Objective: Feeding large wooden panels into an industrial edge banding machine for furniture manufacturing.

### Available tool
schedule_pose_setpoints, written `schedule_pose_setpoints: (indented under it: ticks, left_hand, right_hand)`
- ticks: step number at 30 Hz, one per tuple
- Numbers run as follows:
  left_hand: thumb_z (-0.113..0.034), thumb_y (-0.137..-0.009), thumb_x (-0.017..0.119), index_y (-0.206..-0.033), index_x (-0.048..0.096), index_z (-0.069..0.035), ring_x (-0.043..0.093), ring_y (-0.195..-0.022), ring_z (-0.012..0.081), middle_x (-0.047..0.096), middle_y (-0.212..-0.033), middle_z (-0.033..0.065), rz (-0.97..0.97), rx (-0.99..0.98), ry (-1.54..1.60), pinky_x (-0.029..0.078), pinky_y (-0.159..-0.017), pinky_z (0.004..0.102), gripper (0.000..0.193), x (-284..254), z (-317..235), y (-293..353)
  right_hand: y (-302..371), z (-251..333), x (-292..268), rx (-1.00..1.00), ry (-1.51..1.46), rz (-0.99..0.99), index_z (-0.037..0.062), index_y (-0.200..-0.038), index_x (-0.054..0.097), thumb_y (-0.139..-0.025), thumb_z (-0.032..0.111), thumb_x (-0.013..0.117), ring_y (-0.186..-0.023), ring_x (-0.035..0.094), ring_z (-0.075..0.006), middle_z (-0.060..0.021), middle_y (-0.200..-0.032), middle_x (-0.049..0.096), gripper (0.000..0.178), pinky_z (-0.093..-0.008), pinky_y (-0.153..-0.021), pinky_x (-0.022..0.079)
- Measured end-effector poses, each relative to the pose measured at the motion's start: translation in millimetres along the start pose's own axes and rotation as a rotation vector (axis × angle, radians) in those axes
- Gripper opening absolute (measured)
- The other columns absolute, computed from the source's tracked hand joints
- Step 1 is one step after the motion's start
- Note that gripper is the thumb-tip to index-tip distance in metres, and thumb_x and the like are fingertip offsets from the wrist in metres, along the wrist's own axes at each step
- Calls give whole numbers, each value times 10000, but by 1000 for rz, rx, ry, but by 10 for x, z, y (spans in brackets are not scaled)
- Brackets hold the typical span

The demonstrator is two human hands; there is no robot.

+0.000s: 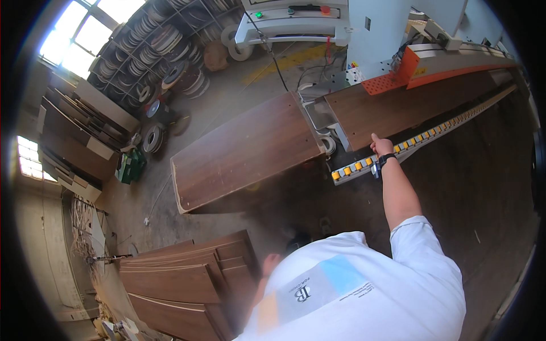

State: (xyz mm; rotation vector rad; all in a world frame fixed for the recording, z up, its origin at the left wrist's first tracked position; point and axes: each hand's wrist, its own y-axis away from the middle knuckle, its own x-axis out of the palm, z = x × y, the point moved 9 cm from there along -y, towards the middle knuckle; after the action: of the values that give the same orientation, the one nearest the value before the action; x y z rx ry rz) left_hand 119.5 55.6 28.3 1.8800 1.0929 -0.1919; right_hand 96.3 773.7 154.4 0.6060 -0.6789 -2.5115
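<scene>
Big pale machine point(378, 37) — brown board point(392, 108) lies along it | we seem to be feeding it; next needs steady pushing | yellow-roller rail point(358, 166) nearby | our right hand point(382, 146) at board edge, thumb up — can't tell grip | our left hand point(271, 263), fingers too blurry to tell

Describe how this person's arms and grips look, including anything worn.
The right grip is bare, with a black band at the wrist and a short white sleeve higher up. The left grip looks bare too; its sleeve can't be made out.
</scene>
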Motion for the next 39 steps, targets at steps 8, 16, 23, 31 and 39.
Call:
schedule_pose_setpoints:
  ticks: [8, 16, 23, 31, 39]
  left_hand:
    - [-339, -920, 596, -1104, 659, -29, 655, -975, 261, 698, -1045, 155, -47, 106, -14, 501, -883, 389, 366, 111, 518, 158]
    - [-342, -917, 605, -1088, 662, -40, 656, -976, 265, 699, -1044, 155, -37, 144, -11, 500, -880, 386, 352, 263, 469, 87]
    - [-348, -915, 610, -1081, 663, -49, 657, -985, 264, 698, -1051, 153, -65, 59, 1, 498, -884, 380, 346, 92, 103, 258]
    - [-274, -856, 600, -957, 699, -51, 664, -810, 194, 712, -862, 92, -207, -161, 340, 517, -740, 357, 264, -112, 746, 716]
    - [-207, -911, 553, -994, 663, -35, 632, -702, 168, 686, -846, 74, -350, -388, 752, 521, -652, 329, 221, -7, 1397, 1206]
  right_hand:
    - [359, -249, -354, -410, 307, -258, 45, -598, 611, -930, 579, 486, -537, 606, -246, -107, -546, 589, 641, -385, -569, 464]
    - [1604, -2051, -245, -353, 597, 293, 63, -655, 671, -899, 477, 561, -652, 639, -284, -139, -662, 652, 493, -403, -642, 485]
    - [1659, -3687, 23, 313, 235, 678, 55, -906, 691, -902, 247, 643, -721, 622, -175, -35, -787, 672, 197, -355, -676, 505]
    - [1712, -3357, 1034, -168, 432, 1100, 44, -958, 709, -911, 204, 599, -854, 639, -169, -60, -925, 705, 200, -315, -807, 493]
    - [1959, -3054, 1605, -261, 940, 983, 31, -936, 715, -906, 232, 611, -828, 652, -200, -94, -896, 710, 229, -331, -785, 503]
